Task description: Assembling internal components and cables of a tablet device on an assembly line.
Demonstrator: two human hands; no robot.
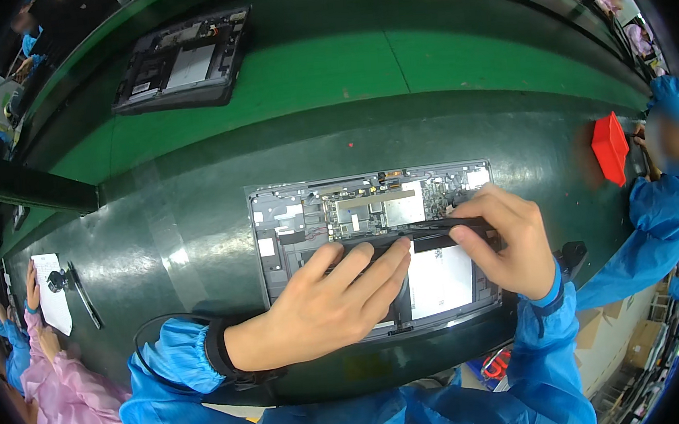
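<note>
An opened laptop base [285, 277] lies in front of me with its inside facing up. A circuit board [380, 210] runs along its far side, and a white-labelled battery [441, 281] sits at the near right. My left hand [327, 306] lies across the left and middle of the base, fingers stretched and apart, fingertips on a black strip below the board. In my right hand [507, 238], thumb and fingers pinch slim black tweezers [429, 226], whose tips point left along the board's near edge. The palm-covered part of the base is hidden.
Another opened laptop base [185, 61] rests on the green raised ledge at the far left. A red bin [610, 149] stands at the right beside a co-worker in blue. On the left are a paper sheet [52, 298] and a pen [84, 295], near a person in pink.
</note>
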